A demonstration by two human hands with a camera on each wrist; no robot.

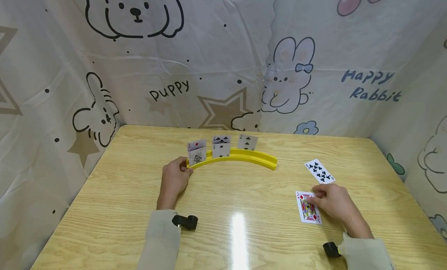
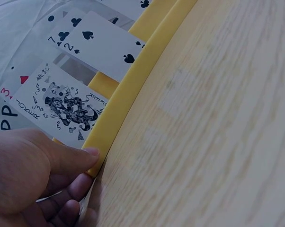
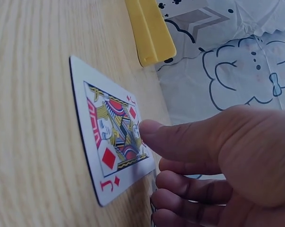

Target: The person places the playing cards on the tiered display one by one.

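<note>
two hands are at work over a wooden table (image 1: 267,196). the left hand (image 1: 175,175) pinches the left end of a curved yellow rack (image 1: 241,155), thumb along the front and fingers tucked at the tip. in the rack, from the left, stand a joker (image 1: 197,156) before a red 3 (image 1: 197,144), a 2 (image 1: 221,150) of spades before a 7 (image 1: 222,139) of clubs, and a single black-pipped card (image 1: 248,142). the right hand (image 1: 333,202) rests its thumb on the face of the jack (image 1: 309,210) of diamonds, its fingers bent at the card's right edge; i cannot tell whether they grip it from beneath. the jack lies face up on the table, right of the rack and nearer the person. just beyond it lies a clubs card (image 1: 319,171). behind hangs a curtain (image 1: 223,52) with cartoon animals.
</note>
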